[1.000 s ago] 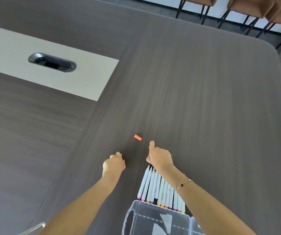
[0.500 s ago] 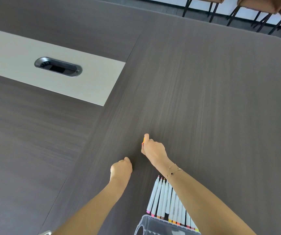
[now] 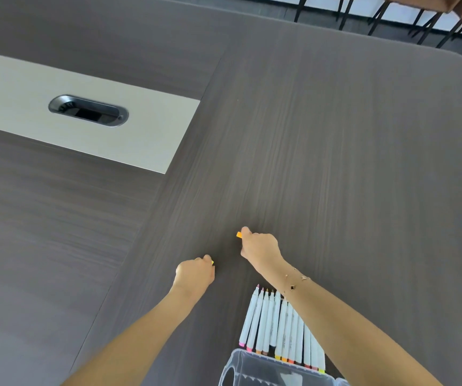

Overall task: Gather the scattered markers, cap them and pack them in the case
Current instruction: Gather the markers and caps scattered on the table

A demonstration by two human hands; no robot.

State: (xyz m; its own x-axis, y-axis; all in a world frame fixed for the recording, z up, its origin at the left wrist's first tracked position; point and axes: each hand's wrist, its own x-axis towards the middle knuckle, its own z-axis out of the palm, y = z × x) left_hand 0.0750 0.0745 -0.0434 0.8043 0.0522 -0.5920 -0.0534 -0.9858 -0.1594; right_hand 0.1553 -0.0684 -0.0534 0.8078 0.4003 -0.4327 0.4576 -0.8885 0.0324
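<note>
Right hand (image 3: 260, 246) pinches an orange cap (image 3: 239, 234); left hand (image 3: 195, 274) is curled round something yellow (image 3: 212, 263); markers (image 3: 280, 327) lie by the case (image 3: 255, 371).

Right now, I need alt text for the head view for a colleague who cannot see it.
Over a dark wood-grain table, the right hand pinches a small orange marker cap while the left hand is curled round something yellow. Nearer the viewer, a row of white markers lies against a clear plastic case.

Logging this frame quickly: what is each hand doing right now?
Left hand: fingers curled, pinching a small yellow piece.
Right hand: curled, pinching an orange cap.
</note>
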